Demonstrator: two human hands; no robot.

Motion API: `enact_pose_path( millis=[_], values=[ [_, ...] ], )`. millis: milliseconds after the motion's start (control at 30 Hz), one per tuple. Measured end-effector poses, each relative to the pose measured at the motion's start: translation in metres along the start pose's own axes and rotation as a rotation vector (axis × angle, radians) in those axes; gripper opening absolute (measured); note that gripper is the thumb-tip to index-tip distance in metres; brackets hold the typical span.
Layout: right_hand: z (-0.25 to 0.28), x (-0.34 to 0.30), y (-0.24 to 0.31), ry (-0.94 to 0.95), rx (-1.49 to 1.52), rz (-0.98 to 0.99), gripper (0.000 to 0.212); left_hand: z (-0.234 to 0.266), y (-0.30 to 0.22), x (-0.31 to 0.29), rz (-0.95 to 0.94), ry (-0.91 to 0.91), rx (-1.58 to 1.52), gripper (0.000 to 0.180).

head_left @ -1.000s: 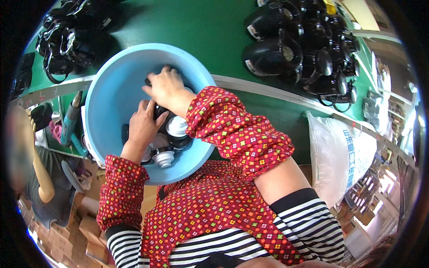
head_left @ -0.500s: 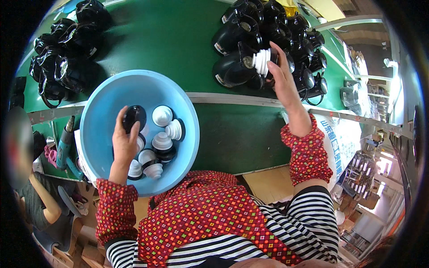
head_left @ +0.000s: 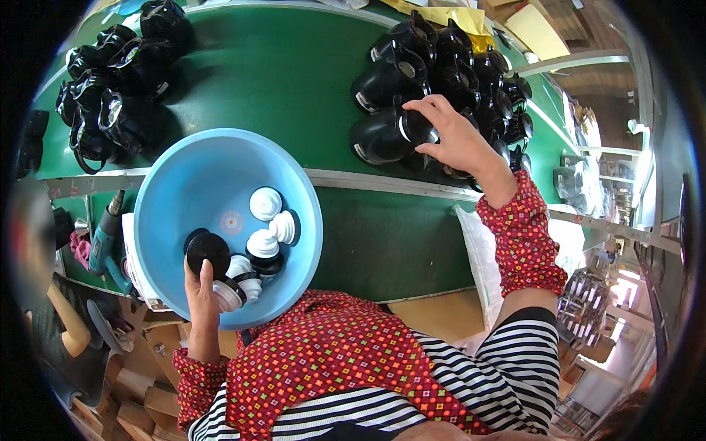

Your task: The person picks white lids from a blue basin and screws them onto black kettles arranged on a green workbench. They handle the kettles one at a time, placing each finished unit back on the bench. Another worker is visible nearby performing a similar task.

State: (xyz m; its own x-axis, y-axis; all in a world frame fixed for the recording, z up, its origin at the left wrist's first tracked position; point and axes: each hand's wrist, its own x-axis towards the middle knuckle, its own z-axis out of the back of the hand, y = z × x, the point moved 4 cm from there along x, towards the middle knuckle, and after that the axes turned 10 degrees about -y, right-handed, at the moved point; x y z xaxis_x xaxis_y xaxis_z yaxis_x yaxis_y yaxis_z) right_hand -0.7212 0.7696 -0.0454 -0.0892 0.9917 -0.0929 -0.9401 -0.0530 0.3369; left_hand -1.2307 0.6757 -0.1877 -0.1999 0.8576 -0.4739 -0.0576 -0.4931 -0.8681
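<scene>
My right hand [head_left: 465,141] pinches a black-topped stopper [head_left: 421,126], its fingers curled round the rim. The stopper sits at the mouth of a black jug [head_left: 379,137] lying on its side at the front of a group; its white ribbed part is mostly hidden. Inside a light blue basin [head_left: 154,184], at its lower left, my left hand [head_left: 201,301] grips another black-topped stopper [head_left: 208,255] by the edge. Several more stoppers with white stepped plugs [head_left: 265,203] lie about in the basin.
More black jugs [head_left: 132,121] stand in a group at the left of the green table [head_left: 257,66]. A metal rail [head_left: 390,181] crosses its front. A teal power tool [head_left: 105,239] hangs left of the basin. A white bag [head_left: 478,253] lies at right; another person's arm [head_left: 70,320] shows lower left.
My right hand has brought its stopper, earlier with the white plug showing, onto the jug's mouth. My left hand has moved down in the basin, towards me.
</scene>
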Motion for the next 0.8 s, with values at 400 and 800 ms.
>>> enact_pose_path(
  millis=[400,800],
  values=[
    [0.018,0.016,0.008,0.106,-0.417,-0.236,0.097,-0.001,0.004,-0.006,-0.04,-0.005,0.0,0.046],
    [0.01,0.019,0.004,0.144,-0.449,-0.361,0.083,-0.001,0.001,-0.007,-0.004,-0.026,-0.042,0.048]
  ],
)
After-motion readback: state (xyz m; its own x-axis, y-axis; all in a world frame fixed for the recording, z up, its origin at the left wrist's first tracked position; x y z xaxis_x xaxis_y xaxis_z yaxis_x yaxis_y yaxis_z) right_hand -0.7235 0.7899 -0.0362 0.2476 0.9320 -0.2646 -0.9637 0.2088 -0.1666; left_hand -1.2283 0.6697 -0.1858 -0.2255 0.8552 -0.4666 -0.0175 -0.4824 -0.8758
